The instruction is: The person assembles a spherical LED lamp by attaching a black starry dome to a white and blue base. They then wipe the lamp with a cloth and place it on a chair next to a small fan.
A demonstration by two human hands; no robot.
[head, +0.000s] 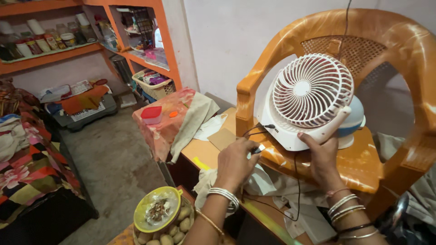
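Observation:
A white portable fan (309, 97) with a round grille stands on the seat of an orange plastic chair (399, 50). My right hand (323, 159) grips the fan's lower front edge. My left hand (234, 163) pinches the plug end of a thin black cable (297, 181) just left of the fan's base. Another short black lead (260, 129) sticks out of the fan's left side. Both wrists wear several bangles.
A low wooden table (206, 152) holds cardboard and white cloth. Left of it a stool draped in floral cloth (161, 127) carries a red-lidded box (151, 114). A bowl of potatoes with a yellow plate (159, 213) sits below. Orange shelves (50, 52) line the back; patchwork bedding (27, 163) lies left.

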